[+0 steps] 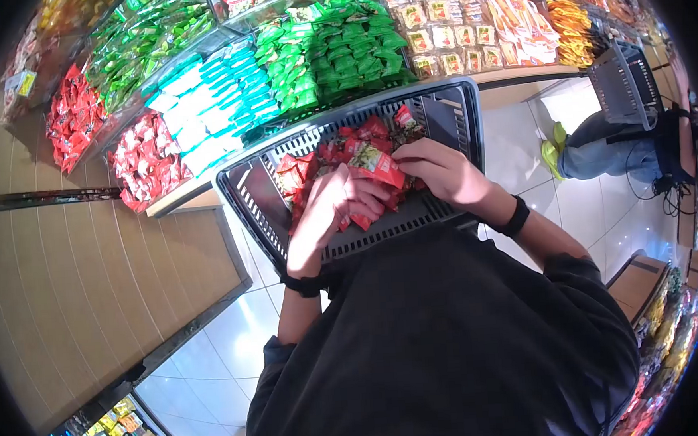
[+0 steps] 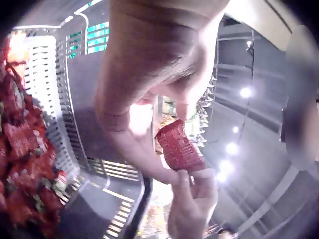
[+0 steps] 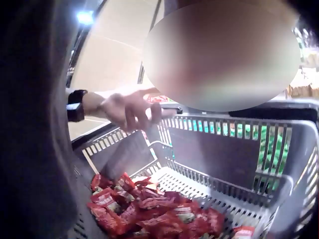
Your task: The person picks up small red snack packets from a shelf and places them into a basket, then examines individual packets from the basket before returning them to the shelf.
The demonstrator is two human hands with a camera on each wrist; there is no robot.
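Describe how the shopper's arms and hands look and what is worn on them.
The left hand and right hand are bare, with no gloves. Each wrist carries a black strap: the left wristband and the right wristband. The forearms are uncovered. The left sleeve and right sleeve of the black top end near the elbows.

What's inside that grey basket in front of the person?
The grey basket holds a heap of red snack packets on its slatted floor. The left hand and right hand pinch one packet above it, hiding part of the heap; anything beneath the packets cannot be seen.
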